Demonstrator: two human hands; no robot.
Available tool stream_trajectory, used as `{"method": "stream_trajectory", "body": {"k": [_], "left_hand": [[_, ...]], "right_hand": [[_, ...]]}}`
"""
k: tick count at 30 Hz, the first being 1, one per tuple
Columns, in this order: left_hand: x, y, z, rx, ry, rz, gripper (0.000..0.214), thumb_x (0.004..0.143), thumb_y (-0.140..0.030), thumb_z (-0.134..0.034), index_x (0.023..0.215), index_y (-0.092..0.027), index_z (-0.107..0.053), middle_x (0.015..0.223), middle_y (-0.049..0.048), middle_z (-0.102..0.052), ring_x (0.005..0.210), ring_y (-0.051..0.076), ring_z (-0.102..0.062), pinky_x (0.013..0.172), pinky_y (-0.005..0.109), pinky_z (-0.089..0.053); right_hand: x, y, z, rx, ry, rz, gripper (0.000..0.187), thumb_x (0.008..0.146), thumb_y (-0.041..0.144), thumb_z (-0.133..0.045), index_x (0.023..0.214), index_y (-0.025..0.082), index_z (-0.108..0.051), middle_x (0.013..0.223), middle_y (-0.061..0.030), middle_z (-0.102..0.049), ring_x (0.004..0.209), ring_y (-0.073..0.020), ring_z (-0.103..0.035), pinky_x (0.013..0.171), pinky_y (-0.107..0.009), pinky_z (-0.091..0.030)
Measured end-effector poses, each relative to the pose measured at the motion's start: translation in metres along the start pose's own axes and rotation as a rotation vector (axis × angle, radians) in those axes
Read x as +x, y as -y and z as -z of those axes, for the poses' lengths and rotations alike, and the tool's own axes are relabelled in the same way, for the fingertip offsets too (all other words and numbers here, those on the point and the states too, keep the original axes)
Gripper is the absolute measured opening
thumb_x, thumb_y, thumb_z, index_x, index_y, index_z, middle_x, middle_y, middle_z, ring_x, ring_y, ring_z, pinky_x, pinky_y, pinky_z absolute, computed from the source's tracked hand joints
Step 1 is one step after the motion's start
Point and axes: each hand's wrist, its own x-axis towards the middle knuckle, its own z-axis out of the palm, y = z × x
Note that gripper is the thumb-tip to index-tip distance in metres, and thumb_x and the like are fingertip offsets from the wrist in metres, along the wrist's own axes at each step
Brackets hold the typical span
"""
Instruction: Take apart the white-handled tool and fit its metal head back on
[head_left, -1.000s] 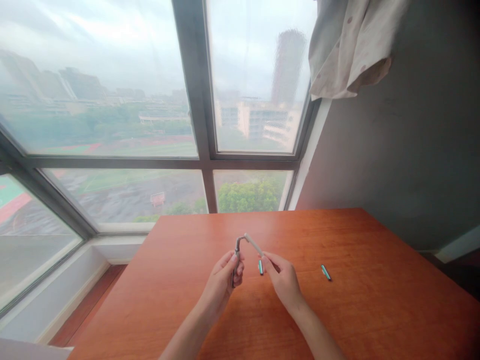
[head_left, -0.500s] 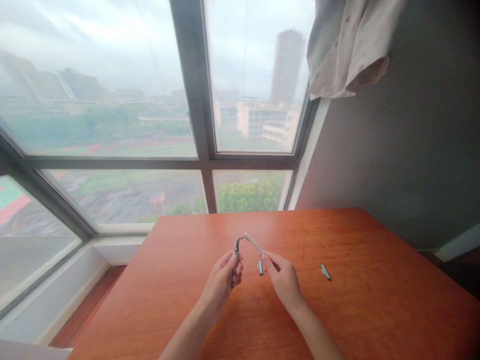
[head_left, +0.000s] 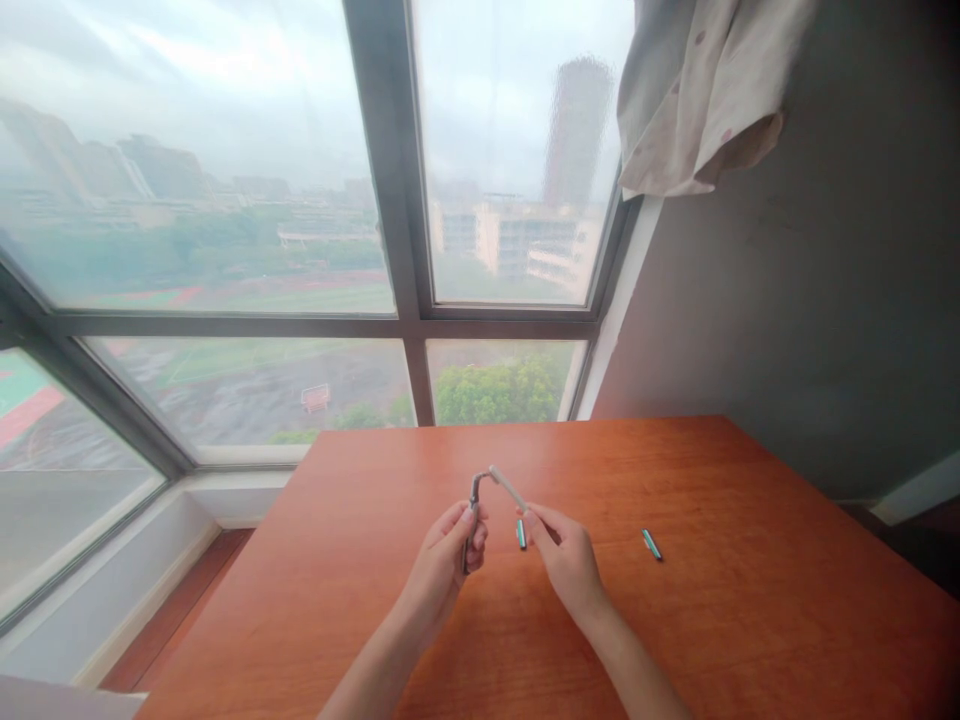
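Dark handle (head_left: 475,491): nearly upright above the table, grasped in my left hand (head_left: 444,548); my fingers hide most of its grip, and a little of the lower end shows beneath them.
Left hand: wrapped around the dark handle, thumb toward the upper part.
Pale stick (head_left: 510,489): slanting, its near end covered by my right hand (head_left: 568,556).
Right hand: thumb and fingers pinching the pale stick.
Meeting of tips: the handle's bent tip and the stick's far end coincide in view; I cannot tell whether they touch.
Nearer strip (head_left: 521,535): teal, white and black, on the table just beside my right fingers; its detail is too small to read.
Farther strip (head_left: 652,545): similar, lying to the right, apart from my hands.
Forearms: cut off by the lower edge.
Table (head_left: 337,570): reddish brown, wood-grained, faintly glossy; its near edge is out of frame.
Window frame (head_left: 409,325): grey, before hazy buildings and a green tree (head_left: 501,392).
Spotted cloth (head_left: 697,115): pale, cropped above.
Wall (head_left: 787,310): grey, darkening into shadow rightward.
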Motion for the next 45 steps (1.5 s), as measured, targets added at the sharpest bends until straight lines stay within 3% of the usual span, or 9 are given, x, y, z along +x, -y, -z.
{"method": "stream_trajectory", "body": {"k": [15,21,27,45], "left_hand": [[0.0,0.0,0.0,0.001,0.011,-0.005,0.031,0.076,-0.043,-0.07,0.084,-0.015,-0.058,0.059,-0.0048,-0.047,0.048,0.005,-0.032,0.047,0.018,-0.021],[0.0,0.0,0.0,0.012,0.017,-0.004,0.032,0.075,-0.044,-0.071,0.083,-0.015,-0.059,0.058,-0.0046,-0.047,0.048,0.005,-0.032,0.047,0.018,-0.021],[0.001,0.001,0.001,0.015,-0.003,-0.018,0.032,0.074,-0.044,-0.072,0.083,-0.016,-0.059,0.058,-0.0045,-0.048,0.049,0.006,-0.033,0.047,0.019,-0.023],[0.003,0.004,0.002,0.017,0.016,-0.003,0.033,0.073,-0.044,-0.072,0.082,-0.016,-0.059,0.058,-0.0048,-0.047,0.048,0.006,-0.033,0.046,0.019,-0.022]], "right_hand": [[0.0,0.0,0.001,-0.024,0.005,0.022,0.04,0.092,0.044,-0.047,0.097,0.013,-0.072,0.067,-0.0032,-0.063,0.061,-0.0157,-0.058,0.059,-0.023,-0.045],[0.001,0.007,0.002,-0.081,-0.012,0.054,0.04,0.092,0.043,-0.046,0.083,0.014,-0.072,0.063,-0.0024,-0.061,0.06,-0.0154,-0.057,0.058,-0.022,-0.044],[0.0,0.011,0.004,-0.022,-0.037,0.032,0.041,0.092,0.044,-0.047,0.1,0.012,-0.072,0.066,-0.0029,-0.063,0.062,-0.0158,-0.059,0.059,-0.022,-0.045],[-0.002,0.008,0.0,-0.031,0.008,0.055,0.043,0.091,0.046,-0.047,0.097,0.012,-0.073,0.069,-0.0047,-0.065,0.061,-0.016,-0.059,0.059,-0.023,-0.047]]}}
